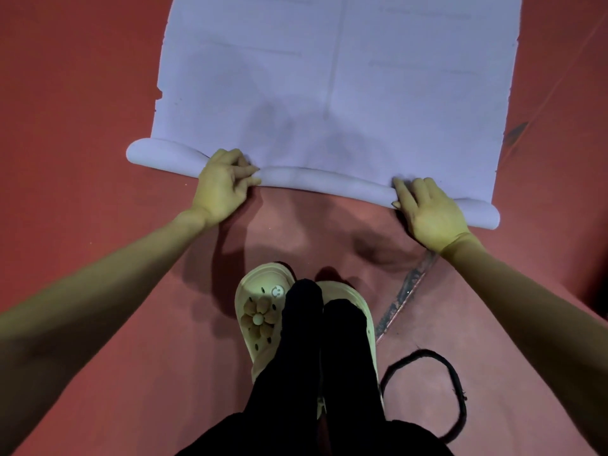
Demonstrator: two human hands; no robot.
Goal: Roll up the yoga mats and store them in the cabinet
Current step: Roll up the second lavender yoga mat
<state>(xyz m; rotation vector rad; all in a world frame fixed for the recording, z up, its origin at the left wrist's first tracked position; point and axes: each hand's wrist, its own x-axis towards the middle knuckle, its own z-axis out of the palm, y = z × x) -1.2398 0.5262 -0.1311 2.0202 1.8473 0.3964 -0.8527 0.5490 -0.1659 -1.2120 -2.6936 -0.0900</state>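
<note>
A pale lavender foam yoga mat (332,77) is lying flat on the red carpeted floor (72,93), stretching away from the person toward the top of the view. Its near end is curling into a thin, tight roll (316,181) that is running across the mat's full width, slanting slightly so that its left tip is sitting farther away than its right tip.

The left hand (222,184) is pressing on the roll toward its left part, with the fingers (241,171) bending over the top of the roll and the thumb tucking against its near side, so the hand is closing around the rolled edge. The right hand (427,213) is resting on the roll near its right end, with the fingers (403,189) lying fairly straight and spread over the top and the thumb touching the near side; it is pressing flatter than the left rather than wrapping fully.

Both bare forearms are reaching in from the lower corners. Between them, the person's legs in black trousers (316,357) are standing in beige perforated clogs with a flower charm (260,319), well short of the roll. A black looped cord (457,383) is lying on the floor just right of the clogs, near a dark worn seam (404,294) in the carpet.
</note>
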